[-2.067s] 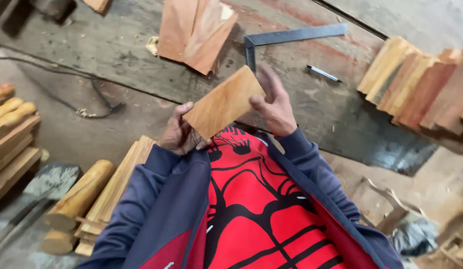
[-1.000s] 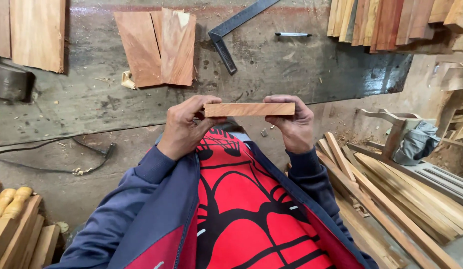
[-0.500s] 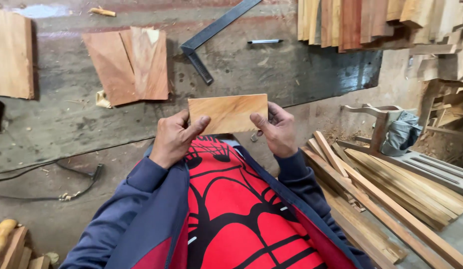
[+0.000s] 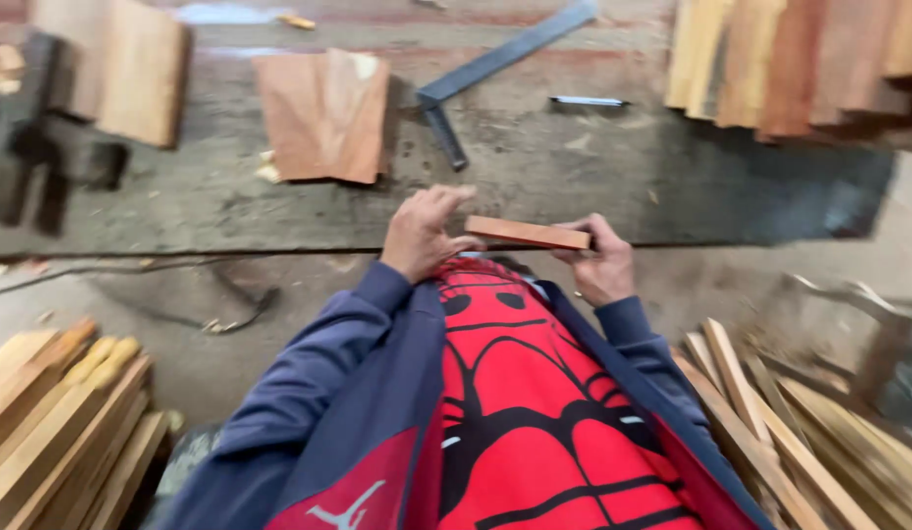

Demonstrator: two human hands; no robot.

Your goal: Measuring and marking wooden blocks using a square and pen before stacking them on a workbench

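Board (image 4: pixel 528 233) was found held edge-on and level above the bench (image 4: pixel 593 186) edge, gripped at its right end by the right hand (image 4: pixel 601 263) and touched at its left end by the loosely spread left hand (image 4: pixel 424 234); square (image 4: pixel 495 69) lay unused beyond.

A worn grey workbench (image 4: pixel 593 186) carries two flat reddish boards (image 4: pixel 323 115), a metal square (image 4: pixel 495 69), a small pen-like tool (image 4: pixel 589 101), and stacked wood planks (image 4: pixel 800 59), possibly offcuts
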